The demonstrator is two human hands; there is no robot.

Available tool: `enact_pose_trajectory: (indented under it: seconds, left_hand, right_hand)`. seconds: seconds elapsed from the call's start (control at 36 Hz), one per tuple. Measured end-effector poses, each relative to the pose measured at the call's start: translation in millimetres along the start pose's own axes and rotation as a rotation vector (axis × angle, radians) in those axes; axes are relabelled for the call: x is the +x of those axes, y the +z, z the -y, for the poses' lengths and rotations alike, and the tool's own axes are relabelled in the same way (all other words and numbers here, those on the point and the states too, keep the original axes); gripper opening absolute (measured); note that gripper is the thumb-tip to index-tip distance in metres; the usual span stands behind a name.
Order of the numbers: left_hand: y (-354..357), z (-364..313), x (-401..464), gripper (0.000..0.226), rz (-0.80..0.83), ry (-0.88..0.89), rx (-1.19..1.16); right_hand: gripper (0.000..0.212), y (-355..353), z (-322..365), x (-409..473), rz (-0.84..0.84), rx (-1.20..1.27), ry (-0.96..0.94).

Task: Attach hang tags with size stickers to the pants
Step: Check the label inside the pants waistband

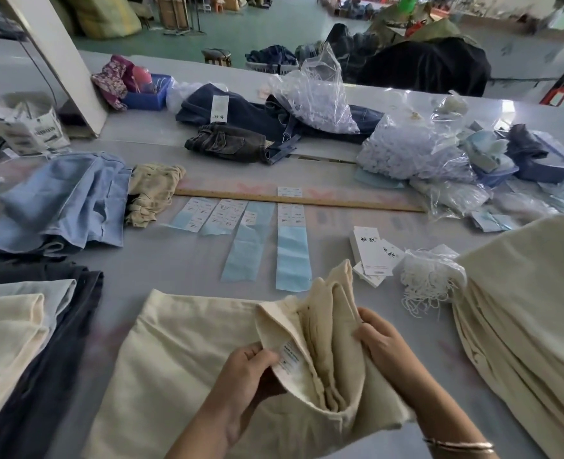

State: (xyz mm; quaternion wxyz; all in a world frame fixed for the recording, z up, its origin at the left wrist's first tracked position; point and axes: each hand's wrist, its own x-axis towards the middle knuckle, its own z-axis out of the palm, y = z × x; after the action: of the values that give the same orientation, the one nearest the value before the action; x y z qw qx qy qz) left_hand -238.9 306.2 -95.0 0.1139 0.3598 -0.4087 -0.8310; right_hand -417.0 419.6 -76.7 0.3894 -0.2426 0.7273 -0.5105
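A pair of cream pants (187, 352) lies on the grey table in front of me, its waistband lifted and spread apart. My left hand (247, 372) grips the left side of the waistband beside a white sewn-in label (288, 357). My right hand (381, 342) grips the right side of the waistband. White hang tags (373, 256) with black characters lie beyond the pants, next to a bundle of white strings (429, 279). Strips of size stickers (290, 213) on blue backing paper lie in a row in the middle of the table.
A tall stack of cream pants (532, 309) sits at the right. Folded cream, pale blue and dark pants (25, 332) lie at the left. A wooden ruler (300, 200) crosses the table. Jeans (240, 127), plastic bags (320, 94) and blue trays fill the far side.
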Motion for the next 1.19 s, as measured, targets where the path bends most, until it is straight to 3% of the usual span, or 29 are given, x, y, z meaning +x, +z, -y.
enact_pose_trajectory:
  seconds: [0.11, 0.17, 0.28, 0.42, 0.86, 1.19]
  left_hand:
    - [14.6, 4.5, -4.6, 0.029, 0.044, 0.027, 0.004]
    - [20.8, 7.5, -5.4, 0.030, 0.042, 0.038, -0.019]
    - [19.2, 10.6, -5.6, 0.033, 0.017, 0.031, -0.071]
    - [17.0, 10.5, -8.5, 0.028, 0.044, 0.038, -0.075]
    - [-3.7, 5.6, -18.3, 0.026, 0.060, 0.197, -0.013]
    - [-8.9, 12.2, -11.0, 0.031, 0.174, 0.195, -0.005]
  right_hand:
    - [0.023, 16.9, 5.7, 0.1, 0.155, -0.133, -0.012]
    - [0.030, 29.3, 5.5, -2.4, 0.228, -0.229, -0.067]
    - [0.015, 40.1, 9.5, -0.8, 0.183, -0.387, -0.204]
    - [0.026, 31.3, 5.7, 8.9, 0.200, -0.507, -0.132]
    - [0.024, 8.3, 46.3, 37.6, 0.494, -0.317, -0.101]
    - [0.027, 2.4, 33.4, 44.3, 0.459, -0.289, -0.014]
